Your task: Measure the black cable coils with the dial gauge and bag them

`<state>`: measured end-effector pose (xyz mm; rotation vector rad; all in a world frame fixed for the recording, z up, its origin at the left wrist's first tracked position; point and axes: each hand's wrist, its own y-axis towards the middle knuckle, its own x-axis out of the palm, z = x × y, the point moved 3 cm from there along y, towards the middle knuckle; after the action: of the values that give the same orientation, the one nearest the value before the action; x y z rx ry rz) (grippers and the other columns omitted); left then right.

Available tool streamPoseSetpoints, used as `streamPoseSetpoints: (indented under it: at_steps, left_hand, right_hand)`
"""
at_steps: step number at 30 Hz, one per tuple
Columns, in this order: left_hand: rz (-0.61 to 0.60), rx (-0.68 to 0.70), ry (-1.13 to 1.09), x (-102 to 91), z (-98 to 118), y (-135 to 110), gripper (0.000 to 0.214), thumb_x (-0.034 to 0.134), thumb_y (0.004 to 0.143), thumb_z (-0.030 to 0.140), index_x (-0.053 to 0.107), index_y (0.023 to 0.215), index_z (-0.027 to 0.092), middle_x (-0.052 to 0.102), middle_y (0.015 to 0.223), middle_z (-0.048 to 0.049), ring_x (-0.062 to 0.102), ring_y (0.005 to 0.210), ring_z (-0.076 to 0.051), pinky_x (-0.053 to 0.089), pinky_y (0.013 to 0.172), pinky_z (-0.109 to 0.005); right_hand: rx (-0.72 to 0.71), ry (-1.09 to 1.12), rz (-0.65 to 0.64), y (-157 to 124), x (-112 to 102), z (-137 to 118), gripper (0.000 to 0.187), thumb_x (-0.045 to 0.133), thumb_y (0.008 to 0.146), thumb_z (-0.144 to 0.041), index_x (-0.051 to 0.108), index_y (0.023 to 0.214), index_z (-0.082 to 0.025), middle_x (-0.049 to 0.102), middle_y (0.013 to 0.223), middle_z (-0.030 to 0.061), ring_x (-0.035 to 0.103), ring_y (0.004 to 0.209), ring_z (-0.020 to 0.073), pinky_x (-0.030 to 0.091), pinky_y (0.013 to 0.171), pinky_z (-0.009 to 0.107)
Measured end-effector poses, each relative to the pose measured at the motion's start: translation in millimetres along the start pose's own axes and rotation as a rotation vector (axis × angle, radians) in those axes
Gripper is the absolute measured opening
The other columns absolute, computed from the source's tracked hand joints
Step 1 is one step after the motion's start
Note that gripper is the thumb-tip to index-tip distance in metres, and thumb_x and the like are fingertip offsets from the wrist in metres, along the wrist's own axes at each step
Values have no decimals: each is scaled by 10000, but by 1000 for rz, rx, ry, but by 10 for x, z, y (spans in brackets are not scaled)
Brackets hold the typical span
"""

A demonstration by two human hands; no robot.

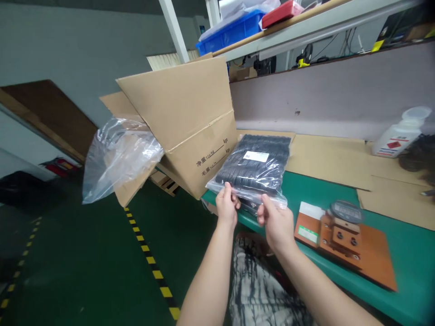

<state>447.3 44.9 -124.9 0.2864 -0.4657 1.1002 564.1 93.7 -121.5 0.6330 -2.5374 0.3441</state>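
A clear plastic bag (pixel 255 165) packed with black parts and bearing a white label lies on the green table (pixel 408 253) at its left end. My left hand (pixel 227 206) pinches the bag's near edge on the left. A little to the right, my right hand (pixel 276 222) grips the same edge. Both hands have their fingers closed on the plastic. An open cardboard box (pixel 190 122) stands tilted just left of the bag, with a clear liner bag (pixel 118 156) spilling out of its left side.
A brown fixture with a round gauge (pixel 343 233) sits on the table to the right of my hands. Flat cardboard sheets (pixel 333 158) cover the table's back, with a white bottle (pixel 401 133) at far right. Shelves with a blue bin (pixel 234 29) hang above. Yellow-black floor tape (pixel 152 265) runs left.
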Motion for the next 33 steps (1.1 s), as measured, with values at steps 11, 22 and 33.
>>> streamPoseSetpoints:
  at_steps: [11, 22, 33]
  left_hand:
    - [22, -7, -5, -9, 25, 8, 527, 753, 747, 604, 459, 606, 190, 405, 475, 96, 299, 358, -26, 269, 345, -151]
    - [6, -47, 137, 106, -25, -184, 559, 693, 759, 664, 521, 546, 177, 368, 414, 79, 300, 333, -48, 272, 341, -185]
    - [-323, 526, 956, 700, 994, -249, 326, 559, 947, 468, 721, 1117, 242, 662, 1322, -74, 523, 1314, -296, 278, 1176, -442]
  right_hand:
    - [-6, -12, 24, -13, -259, -141, 463, 779, 711, -588, 643, 669, -148, 566, 450, -33, 420, 328, 62, 312, 338, 169]
    - [94, -108, -69, -121, -360, -161, 576, 747, 691, -706, 680, 766, -139, 560, 436, -28, 428, 323, 81, 317, 338, 186]
    - [170, -79, -115, -129, -340, -147, 619, 738, 646, -755, 662, 725, -146, 562, 437, -32, 446, 322, 77, 324, 345, 177]
